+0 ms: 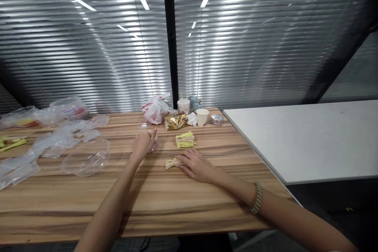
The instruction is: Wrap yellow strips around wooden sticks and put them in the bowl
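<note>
My left hand [143, 145] is curled at a small clear round container [155, 144] with something pinkish in it. Its fingertips are hidden, so what they pinch cannot be made out. My right hand [197, 164] lies low over the table, its fingers closed over one end of a small bundle of beige and yellow strips [171, 163]. The bundle's free end pokes out to the left of the fingers. Just beyond that hand, more tied yellow and beige bundles [185, 140] lie stacked in a row.
On the wooden table's left are a clear plastic lid [87, 158], flattened clear bags [59, 141] and loose yellow strips [13, 142]. Along the back stand a white plastic bag [155, 111], a gold packet [176, 121], a paper cup [202, 117] and a round tin [217, 119]. A white table [307, 138] adjoins at right.
</note>
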### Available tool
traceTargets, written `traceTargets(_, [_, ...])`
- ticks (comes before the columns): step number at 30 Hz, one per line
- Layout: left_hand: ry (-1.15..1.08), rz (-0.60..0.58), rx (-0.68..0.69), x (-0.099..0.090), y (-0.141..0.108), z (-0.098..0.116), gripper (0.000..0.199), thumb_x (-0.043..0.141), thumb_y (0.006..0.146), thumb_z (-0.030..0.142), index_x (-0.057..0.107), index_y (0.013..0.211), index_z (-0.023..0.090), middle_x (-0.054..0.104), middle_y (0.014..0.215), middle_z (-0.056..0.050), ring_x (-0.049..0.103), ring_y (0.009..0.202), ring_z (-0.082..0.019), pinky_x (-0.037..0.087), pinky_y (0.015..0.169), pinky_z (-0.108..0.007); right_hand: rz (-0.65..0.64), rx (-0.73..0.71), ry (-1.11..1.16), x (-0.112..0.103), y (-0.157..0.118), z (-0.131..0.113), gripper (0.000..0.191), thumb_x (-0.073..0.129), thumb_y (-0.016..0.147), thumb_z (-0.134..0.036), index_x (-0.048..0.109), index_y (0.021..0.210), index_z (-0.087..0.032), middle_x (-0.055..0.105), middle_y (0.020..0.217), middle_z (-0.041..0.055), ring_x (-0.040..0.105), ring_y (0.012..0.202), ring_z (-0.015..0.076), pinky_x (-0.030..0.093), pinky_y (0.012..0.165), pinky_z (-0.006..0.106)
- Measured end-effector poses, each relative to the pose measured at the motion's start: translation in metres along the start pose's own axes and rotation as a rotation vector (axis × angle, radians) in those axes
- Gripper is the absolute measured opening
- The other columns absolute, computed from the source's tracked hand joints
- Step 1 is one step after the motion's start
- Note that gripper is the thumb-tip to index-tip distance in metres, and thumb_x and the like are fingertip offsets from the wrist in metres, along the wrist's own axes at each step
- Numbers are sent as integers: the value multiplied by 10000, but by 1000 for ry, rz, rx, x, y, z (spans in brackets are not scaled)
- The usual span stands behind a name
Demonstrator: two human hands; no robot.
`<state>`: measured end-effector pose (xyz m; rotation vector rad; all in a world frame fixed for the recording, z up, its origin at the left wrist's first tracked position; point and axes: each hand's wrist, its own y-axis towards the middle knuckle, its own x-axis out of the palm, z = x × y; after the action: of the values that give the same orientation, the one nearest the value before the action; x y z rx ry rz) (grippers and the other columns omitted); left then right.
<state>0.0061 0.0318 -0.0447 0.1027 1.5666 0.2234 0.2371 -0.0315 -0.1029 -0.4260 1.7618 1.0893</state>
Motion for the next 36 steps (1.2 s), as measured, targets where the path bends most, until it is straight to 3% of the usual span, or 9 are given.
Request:
traceTargets(10, [-37,28,48,0,0,-2,733,92,858,551,686,748,135,667,807,-155,612,800,-273,405,673,-314,38,33,-14,0,-1,2,334,432,854,-341,468,1143,-178,509,1063,81,437,1024,168,377,896,336])
traceTargets(21, [1,51,50,3,-2,-1,735,86,860,540,682,761,123,661,855,-178,604,835,-296,406,712,-348,120,-27,-60,1,0,4,163,429,860,-284,520,837,-151,522,867,49,454,859,137,381,779,276])
traceTargets(30, [-36,79,31,7,0,-3,766,41,860,541,681,759,132,669,818,-159,613,799,-269,395,674,-316,217,-27,-51,4,1,6,198,371,885,-231,534,825,-138,552,796,47,479,803,123,375,750,266])
traceTargets(36, [-133,77,1,6,2,-4,719,103,853,558,680,747,143,669,766,-143,607,749,-250,350,598,-281,284,-2,-45,5,1,6,189,370,883,-217,532,823,-139,559,768,46,482,768,121,384,730,265])
